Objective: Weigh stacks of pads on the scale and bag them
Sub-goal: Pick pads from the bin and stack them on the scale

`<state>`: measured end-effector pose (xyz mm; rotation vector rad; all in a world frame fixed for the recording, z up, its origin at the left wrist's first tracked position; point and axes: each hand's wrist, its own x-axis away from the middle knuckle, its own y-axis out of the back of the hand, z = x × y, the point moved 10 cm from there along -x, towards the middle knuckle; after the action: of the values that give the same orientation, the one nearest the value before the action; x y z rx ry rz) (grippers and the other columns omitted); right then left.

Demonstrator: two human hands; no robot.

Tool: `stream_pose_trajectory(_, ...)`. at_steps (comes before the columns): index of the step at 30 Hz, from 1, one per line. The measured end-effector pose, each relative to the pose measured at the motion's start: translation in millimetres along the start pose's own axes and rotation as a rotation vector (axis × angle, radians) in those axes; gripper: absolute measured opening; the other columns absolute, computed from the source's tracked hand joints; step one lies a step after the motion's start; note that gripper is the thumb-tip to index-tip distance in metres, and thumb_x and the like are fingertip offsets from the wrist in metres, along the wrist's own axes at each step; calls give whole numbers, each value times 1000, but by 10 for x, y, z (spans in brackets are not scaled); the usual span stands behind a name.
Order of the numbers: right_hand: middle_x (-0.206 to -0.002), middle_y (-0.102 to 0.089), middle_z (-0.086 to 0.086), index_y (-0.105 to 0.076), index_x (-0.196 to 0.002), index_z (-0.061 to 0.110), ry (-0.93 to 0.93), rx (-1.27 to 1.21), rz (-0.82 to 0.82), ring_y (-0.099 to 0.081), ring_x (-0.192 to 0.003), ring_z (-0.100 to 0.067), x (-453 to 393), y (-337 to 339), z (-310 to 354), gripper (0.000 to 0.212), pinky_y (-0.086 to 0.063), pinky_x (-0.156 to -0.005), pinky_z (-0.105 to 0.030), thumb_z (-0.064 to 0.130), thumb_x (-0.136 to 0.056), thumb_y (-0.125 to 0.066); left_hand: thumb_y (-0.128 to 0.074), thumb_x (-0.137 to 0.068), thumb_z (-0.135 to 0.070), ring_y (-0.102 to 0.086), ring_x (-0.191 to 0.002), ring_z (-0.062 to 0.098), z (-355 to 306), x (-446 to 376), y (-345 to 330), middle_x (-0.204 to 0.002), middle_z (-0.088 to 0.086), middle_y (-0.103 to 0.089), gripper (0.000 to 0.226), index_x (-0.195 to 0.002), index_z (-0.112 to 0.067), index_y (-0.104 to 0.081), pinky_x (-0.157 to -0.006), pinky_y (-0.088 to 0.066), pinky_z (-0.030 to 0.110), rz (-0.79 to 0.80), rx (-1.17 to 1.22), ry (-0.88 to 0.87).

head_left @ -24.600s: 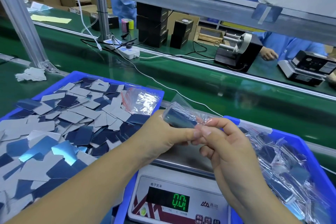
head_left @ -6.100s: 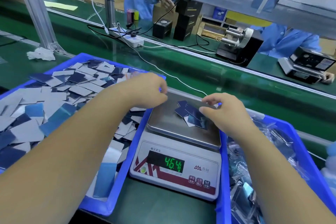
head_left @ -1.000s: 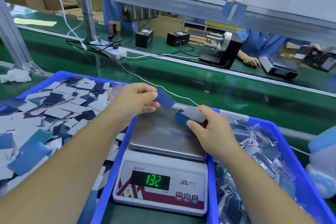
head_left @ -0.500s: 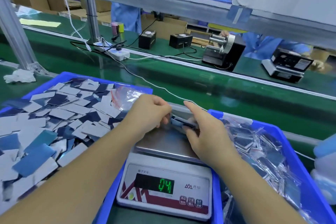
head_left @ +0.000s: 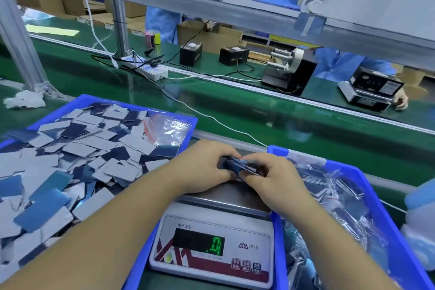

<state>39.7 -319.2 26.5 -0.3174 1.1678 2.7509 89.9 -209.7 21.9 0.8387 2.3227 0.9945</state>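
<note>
Now that the stack [head_left: 237, 167] has come off the scale [head_left: 216, 240], which reads near zero, my left hand [head_left: 202, 167] and right hand [head_left: 275, 176] both pinch it above the pan, squared for bagging.

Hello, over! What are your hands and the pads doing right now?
Left hand and right hand both grip pad stack above scale. Display near zero. Nothing in the way.
</note>
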Motion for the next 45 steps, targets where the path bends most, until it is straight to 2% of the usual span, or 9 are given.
stream_pose_trajectory(5, -92, -54, 18, -57, -87, 60, 29, 62, 71, -50, -87, 13, 18, -37, 52, 49, -35, -71, -1, 25, -68, -85, -75, -84, -22, -49, -64, -21, 59, -1, 31, -65, -46, -52, 26, -106, -36, -72, -58, -35, 3, -12, 26, 27)
stream_pose_trajectory(10, -81, -58, 33, -63, -112, 44, -71, -101, 145, -55, -71, 8, 32, -66, -66, 39, -40, -64, -7, 42, -76, -80, -73, -82, -16, -48, -66, -24, 61, 7, 24, -68, -50, -50, 44, -119, -37, -64, -60, -35, 2, -22, 32, 35)
stream_pose_trajectory(14, -68, -65, 23, -71, -98, 37, -122, -208, 111, -57, -60, 3, 26, -44, -134, 9, -41, -58, -9, 33, -92, -65, -74, -81, -21, -51, -60, -8, 103, 10, 50, -66, -13, -56, 44, -120, -39, -62, -57, -37, 10, -40, 53, 74)
stream_pose_trajectory(20, -57, -56, 27, -62, -83, 48, -71, 2, 50, -50, -57, -2, 1, -36, -137, 16, -39, -56, -13, 40, -81, -76, -67, -79, -6, -53, -61, -11, 67, 32, 33, -67, -42, -56, 48, -119, -33, -66, -57, -37, 4, 10, 77, 52)
stream_pose_trajectory(24, -55, -54, 31, -61, -79, 43, -2, 123, -3, -50, -56, 3, -6, 15, -77, 21, -37, -57, -11, 31, -81, -78, -62, -76, -3, -52, -57, 0, 110, 37, -6, -65, -15, -61, 61, -124, -42, -61, -58, -46, 15, 69, 114, 61)
stream_pose_trajectory(29, -58, -55, 30, -67, -82, 29, -1, 200, -140, -51, -62, 4, 14, 138, -12, 13, -35, -60, -8, 26, -79, -78, -50, -68, -27, -45, -98, -15, 33, 50, 61, -122, -19, -52, 71, -138, -44, -47, -86, -39, 14, 12, 73, 54)
stream_pose_trajectory(33, -57, -52, 17, -60, -78, 32, -54, 224, -155, -49, -60, 1, 10, 119, -71, 19, -33, -58, -10, 26, -77, -77, -52, -82, -28, -19, -144, 15, 39, 42, -143, -153, -6, -37, 80, -156, -34, -21, -117, -21, 42, 105, -239, 94)
stream_pose_trajectory(41, -69, -59, 16, -60, -94, 30, -98, 226, -139, -51, -64, 1, 0, 20, -95, 23, -34, -59, -11, 18, -78, -71, -44, -90, -27, -8, -152, 25, -101, 27, -455, -154, 7, -35, 72, -154, -14, -14, -120, -13, 46, 188, -464, 96)
stream_pose_trajectory(45, -71, -57, 18, -70, -95, 20, -66, 281, -194, -49, -64, -6, -5, 91, -20, 22, -31, -62, -18, 9, -76, -74, -50, -85, -18, -40, -133, 28, -24, -7, -165, -134, 4, -54, 60, -143, -27, -39, -107, -35, 41, 117, -246, 109)
